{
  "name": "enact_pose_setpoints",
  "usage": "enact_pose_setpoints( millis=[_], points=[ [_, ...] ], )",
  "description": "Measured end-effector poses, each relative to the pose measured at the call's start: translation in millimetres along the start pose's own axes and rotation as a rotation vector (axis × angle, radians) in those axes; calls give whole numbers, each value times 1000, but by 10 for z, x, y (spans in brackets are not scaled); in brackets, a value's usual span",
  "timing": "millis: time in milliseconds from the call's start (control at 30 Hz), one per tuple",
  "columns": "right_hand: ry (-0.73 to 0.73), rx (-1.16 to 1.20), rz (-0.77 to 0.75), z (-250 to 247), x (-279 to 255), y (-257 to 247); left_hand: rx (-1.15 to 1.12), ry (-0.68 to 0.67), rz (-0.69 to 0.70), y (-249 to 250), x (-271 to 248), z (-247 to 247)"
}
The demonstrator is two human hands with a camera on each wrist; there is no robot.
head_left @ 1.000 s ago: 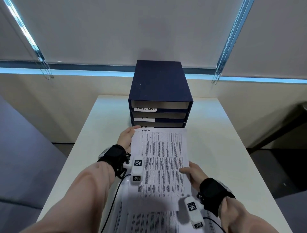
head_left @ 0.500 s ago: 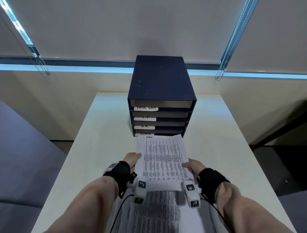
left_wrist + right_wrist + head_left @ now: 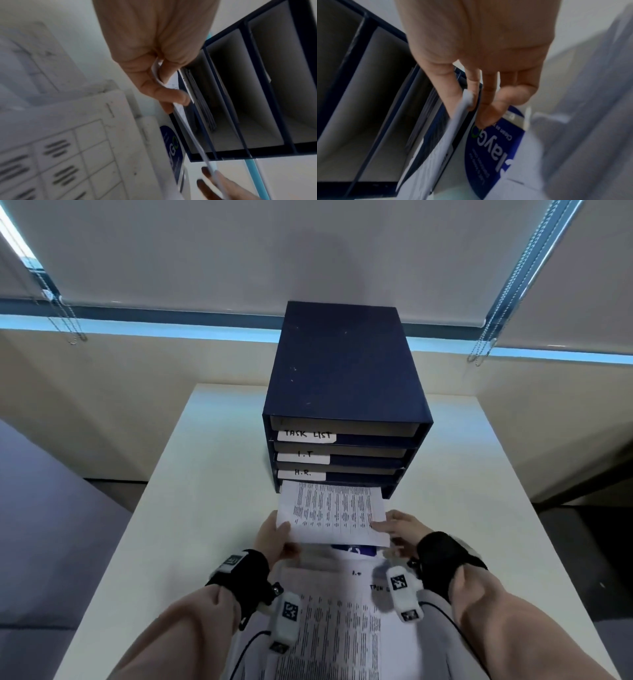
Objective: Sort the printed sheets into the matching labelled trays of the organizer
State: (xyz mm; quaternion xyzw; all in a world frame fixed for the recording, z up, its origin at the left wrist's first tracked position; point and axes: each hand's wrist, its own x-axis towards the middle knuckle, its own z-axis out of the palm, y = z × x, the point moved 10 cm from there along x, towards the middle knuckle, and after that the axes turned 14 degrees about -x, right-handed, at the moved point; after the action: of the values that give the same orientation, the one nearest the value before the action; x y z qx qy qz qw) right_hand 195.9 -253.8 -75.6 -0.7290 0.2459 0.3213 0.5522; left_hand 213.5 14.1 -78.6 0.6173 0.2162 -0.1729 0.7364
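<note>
A dark blue organizer (image 3: 342, 364) stands at the far middle of the white table (image 3: 191, 481), with trays labelled TASK LIST, I.T and H.R. visible. A printed sheet (image 3: 332, 510) has its far edge in the bottom tray, whose label it hides. My left hand (image 3: 274, 534) pinches its near left corner, thumb on top. My right hand (image 3: 394, 527) pinches the near right edge (image 3: 464, 102). In the left wrist view the sheet (image 3: 185, 129) runs edge-on into the lowest slot. A pile of printed sheets (image 3: 339, 625) lies on the table near me.
A card with a blue logo (image 3: 352, 549) lies on the pile just under the held sheet. Window blinds with bead chains (image 3: 486, 337) hang behind the table. A grey seat (image 3: 44, 542) is at the left, dark floor at the right.
Both hands moved the sheet forward, away from me, and its far edge has gone into the bottom tray, covering the ADMIN label. The left hand slid back to the near corner.
</note>
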Motion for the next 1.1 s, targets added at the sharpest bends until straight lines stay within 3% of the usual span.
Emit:
enact_pose_setpoints(
  millis=[133, 233, 367, 433, 533, 600, 700, 800, 867, 967, 1033, 1100],
  points=[
    [90, 165, 87, -38, 197, 51, -200, 92, -25, 84, 289, 46],
    [129, 500, 56, 51, 363, -213, -466, -11, -124, 204, 446, 267],
    [126, 559, -22, 152, 352, -495, -460, -116, -149, 327, 433, 366],
    [112, 581, -54, 168, 269, -454, -289, -80, -19, 427, 286, 264],
    [83, 546, -89, 128, 54, -303, 165, -213, 218, 473, -157, 351],
    [69, 522, -109, 85, -120, -162, 602, -322, 368, 304, -428, 438],
    [92, 485, -126, -5, -375, 101, 1290, -330, 474, -56, -580, 405],
    [107, 482, -125, -52, -582, 348, 1422, -344, 494, -138, -640, 374],
    [149, 420, -133, -104, -728, 454, 1309, -323, 491, -65, -667, 367],
    [256, 236, -189, -173, -950, 489, 724, -263, 377, 111, -703, 227],
    [250, 157, -223, -116, -1041, 494, 333, -259, 261, 179, -767, 170],
    [194, 105, -222, -9, -1049, 520, 82, -239, 180, 261, -800, 159]
  ],
)
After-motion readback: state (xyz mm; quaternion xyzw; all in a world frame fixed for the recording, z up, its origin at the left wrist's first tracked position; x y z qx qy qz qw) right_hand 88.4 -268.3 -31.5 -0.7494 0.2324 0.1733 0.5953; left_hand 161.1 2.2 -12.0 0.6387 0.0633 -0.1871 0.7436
